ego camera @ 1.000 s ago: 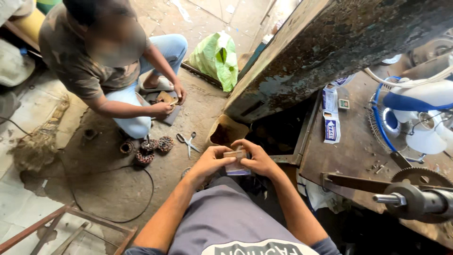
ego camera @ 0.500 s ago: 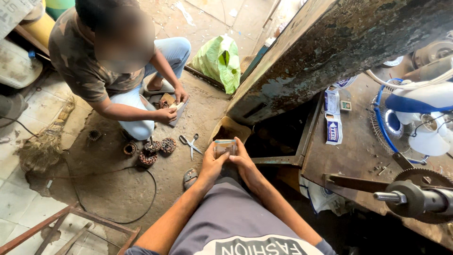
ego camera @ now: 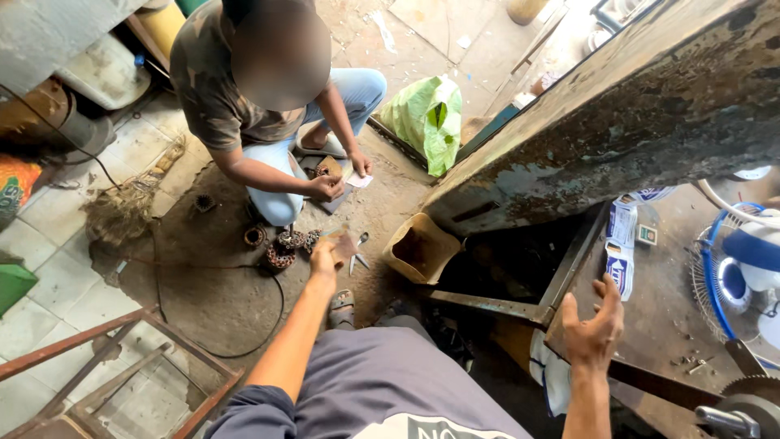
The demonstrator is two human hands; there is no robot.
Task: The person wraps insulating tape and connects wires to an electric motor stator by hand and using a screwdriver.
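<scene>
My left hand (ego camera: pixel 324 262) is stretched out low over the dirt floor, fingers closed on a small flat brown piece (ego camera: pixel 343 244). Just beside it lie a pair of scissors (ego camera: pixel 358 257) and some round copper-wound coils (ego camera: pixel 283 249). My right hand (ego camera: pixel 593 327) hovers open, fingers spread, above the front edge of the rusty workbench (ego camera: pixel 569 284), holding nothing. Across from me another person (ego camera: pixel 244 114) crouches, that person's hands (ego camera: pixel 329 184) working on a small brown thing next to a white slip (ego camera: pixel 359 180).
An open brown cardboard box (ego camera: pixel 418 248) stands by the bench's leg, a green plastic bag (ego camera: pixel 428 118) behind it. On the bench lie a blue-white carton (ego camera: pixel 621 254), a fan with a blue guard (ego camera: pixel 743 276) and a toothed wheel (ego camera: pixel 751 398). A rusty metal frame (ego camera: pixel 106 358) stands lower left.
My two hands, held together on the small piece before, have parted. The left reached out to the floor with the piece; the right swung right, open, over the bench.
</scene>
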